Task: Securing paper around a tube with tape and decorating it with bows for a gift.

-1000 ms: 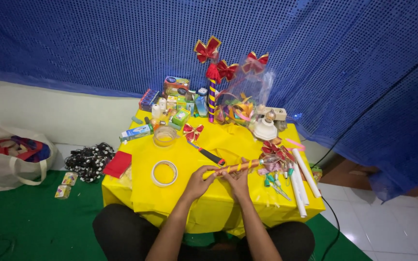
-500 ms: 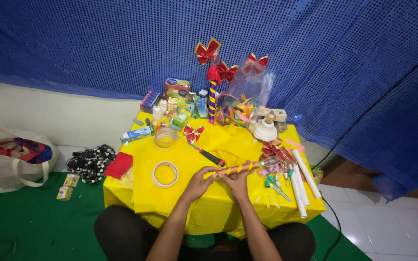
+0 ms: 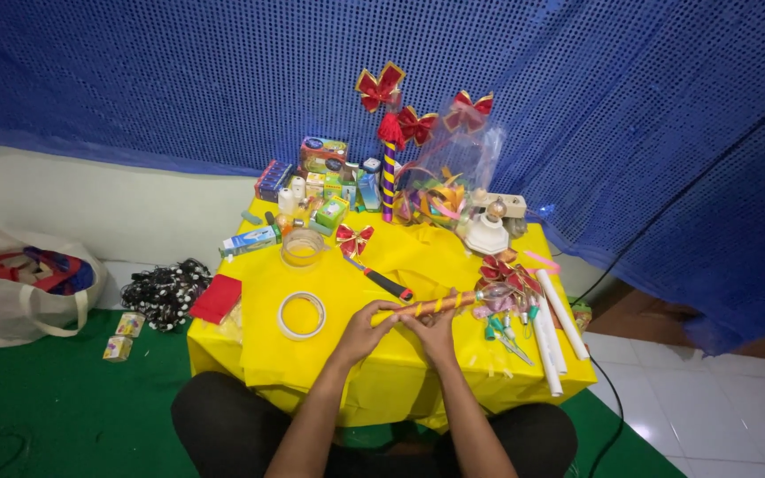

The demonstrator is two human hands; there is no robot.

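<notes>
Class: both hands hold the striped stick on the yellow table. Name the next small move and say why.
Probably turn the striped stick a little between the left hand and right hand: both grip its near end, and the far end lies free on the yellow table.

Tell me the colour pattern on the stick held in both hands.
Orange-gold with purple spiral bands on the stick, seen in the head view.

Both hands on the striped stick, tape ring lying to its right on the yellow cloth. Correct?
Not quite. The head view shows the tape ring to the left of the striped stick. The left hand and right hand hold it over the yellow cloth.
</notes>
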